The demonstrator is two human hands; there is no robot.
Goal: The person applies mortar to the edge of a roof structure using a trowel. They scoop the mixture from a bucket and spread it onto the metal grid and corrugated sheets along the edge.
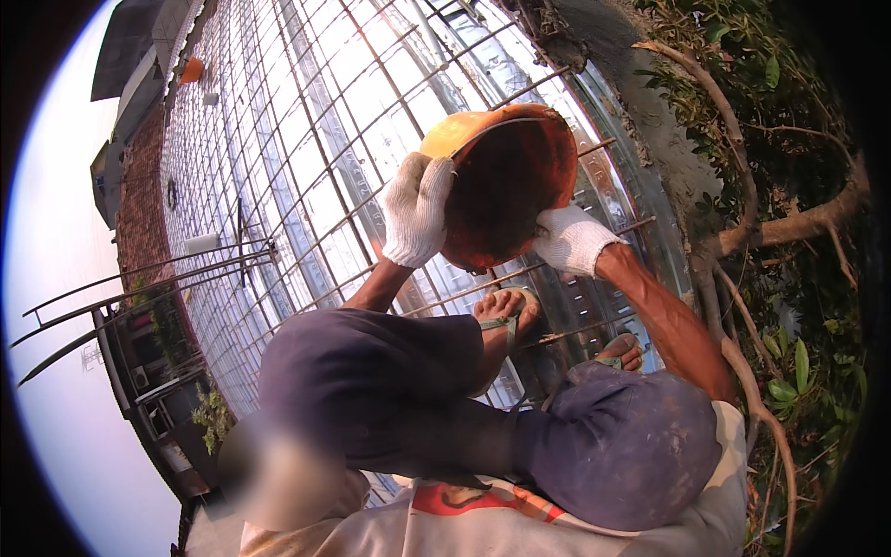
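Note:
I hold an orange bucket (512, 181) in front of my knees, tilted so that its dark, stained mouth faces me. My left hand (417, 212), in a white knit glove, grips the rim on the left side. Gloved the same way, my right hand (572, 239) is closed on the lower right of the rim, its thumb toward the inside. The bucket is above a grid of steel bars (320, 153) that lies over shiny metal decking. Below it, my feet in sandals (509, 316) stand among the bars.
Thick branches (729, 121) and leaves crowd the right side, beyond a rough concrete edge (664, 139). Long bent bars (139, 274) stick out past the deck's left edge. Farther off on the deck is a small orange container (191, 71).

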